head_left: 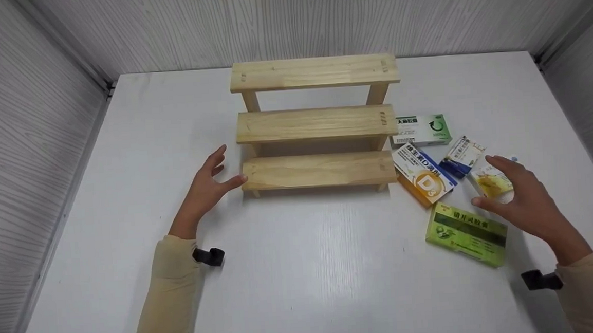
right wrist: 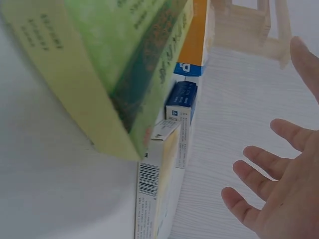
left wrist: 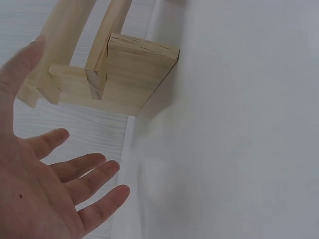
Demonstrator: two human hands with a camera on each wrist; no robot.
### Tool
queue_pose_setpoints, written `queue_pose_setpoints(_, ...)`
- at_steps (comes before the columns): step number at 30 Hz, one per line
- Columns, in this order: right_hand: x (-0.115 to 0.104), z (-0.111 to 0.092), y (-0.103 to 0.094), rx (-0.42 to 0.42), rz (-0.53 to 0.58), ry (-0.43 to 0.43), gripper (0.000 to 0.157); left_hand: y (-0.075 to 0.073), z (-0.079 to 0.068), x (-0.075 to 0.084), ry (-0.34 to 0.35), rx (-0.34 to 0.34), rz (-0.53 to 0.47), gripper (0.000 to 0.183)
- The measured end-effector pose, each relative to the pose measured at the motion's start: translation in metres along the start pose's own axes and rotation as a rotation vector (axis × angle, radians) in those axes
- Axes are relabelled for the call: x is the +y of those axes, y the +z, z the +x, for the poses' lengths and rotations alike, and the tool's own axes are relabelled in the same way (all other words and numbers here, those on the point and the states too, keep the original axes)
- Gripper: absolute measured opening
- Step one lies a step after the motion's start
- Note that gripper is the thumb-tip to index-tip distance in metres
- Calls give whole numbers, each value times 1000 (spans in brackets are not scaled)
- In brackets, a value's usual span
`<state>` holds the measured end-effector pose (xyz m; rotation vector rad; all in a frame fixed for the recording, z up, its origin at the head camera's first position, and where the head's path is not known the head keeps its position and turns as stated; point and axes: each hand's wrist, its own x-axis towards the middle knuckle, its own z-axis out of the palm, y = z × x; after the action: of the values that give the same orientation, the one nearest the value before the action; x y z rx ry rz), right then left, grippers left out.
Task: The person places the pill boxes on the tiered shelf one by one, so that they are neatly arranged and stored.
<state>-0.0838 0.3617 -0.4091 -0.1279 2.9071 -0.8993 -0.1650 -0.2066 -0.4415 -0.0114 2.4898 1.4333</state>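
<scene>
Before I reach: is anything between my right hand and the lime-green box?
Nothing visible stands between the right hand and the lime-green box. The small yellow-and-white box lies farther back, outside that path.

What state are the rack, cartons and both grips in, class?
Three-step pale wooden rack: upright
Long green cardboard carton: lying flat
Orange-and-white cardboard carton: lying, angled
Small blue-and-white cardboard carton: lying
Yellow-and-white cardboard carton: lying, partly hidden
White-and-green cardboard carton: lying, partly hidden
Left grip: holding nothing
Right grip: holding nothing
</scene>
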Motion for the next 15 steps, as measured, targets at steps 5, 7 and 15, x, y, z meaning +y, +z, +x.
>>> queue_pose_setpoints(5, 4, -8, 9, -68, -43, 33, 94, 4, 0, -1, -23, -13, -7, 97)
queue_pose_setpoints(7, 7, -12, 12, -92, -46, 40, 94, 5, -1, -1, -24, -18, -15, 97)
queue_pose_setpoints(15, 19, -26, 17, -203, -94, 30, 103, 11, 2, -1, -40, -58, -66, 95)
